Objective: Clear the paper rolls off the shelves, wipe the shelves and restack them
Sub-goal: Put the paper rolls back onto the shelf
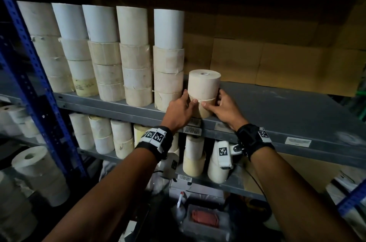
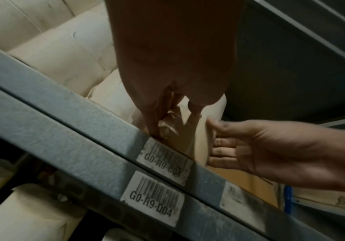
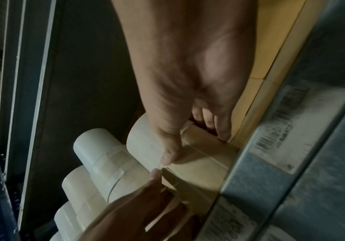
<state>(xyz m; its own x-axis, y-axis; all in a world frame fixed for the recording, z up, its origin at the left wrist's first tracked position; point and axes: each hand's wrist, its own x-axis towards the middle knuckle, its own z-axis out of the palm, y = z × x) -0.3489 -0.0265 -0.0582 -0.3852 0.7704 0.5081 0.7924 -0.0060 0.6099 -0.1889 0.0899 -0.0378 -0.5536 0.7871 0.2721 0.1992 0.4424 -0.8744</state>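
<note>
Nearest, below the forearms, a red object [image 1: 205, 219] lying on grey gear is seen, blurred. Above it, the lower shelf [image 1: 233, 184] carries upright paper rolls, partly hidden behind both wrists. The grey upper shelf [image 1: 287, 107] is fronted by an edge bearing barcode labels [image 2: 164, 157]. On it, right at the front edge, a short stack of two tan rolls [image 1: 204, 87] is set, just beside the rightmost of five tall roll columns [image 1: 168, 59] that fill the shelf's left part. The stack's lower roll is clasped from both sides: the left hand [image 1: 179, 112] is curled round its left flank, thumb on the front; the right hand [image 1: 224, 108] is wrapped round its right flank, thumb on the front too. Behind the shelf, brown cardboard boxes [image 1: 277, 59] are stacked.
</note>
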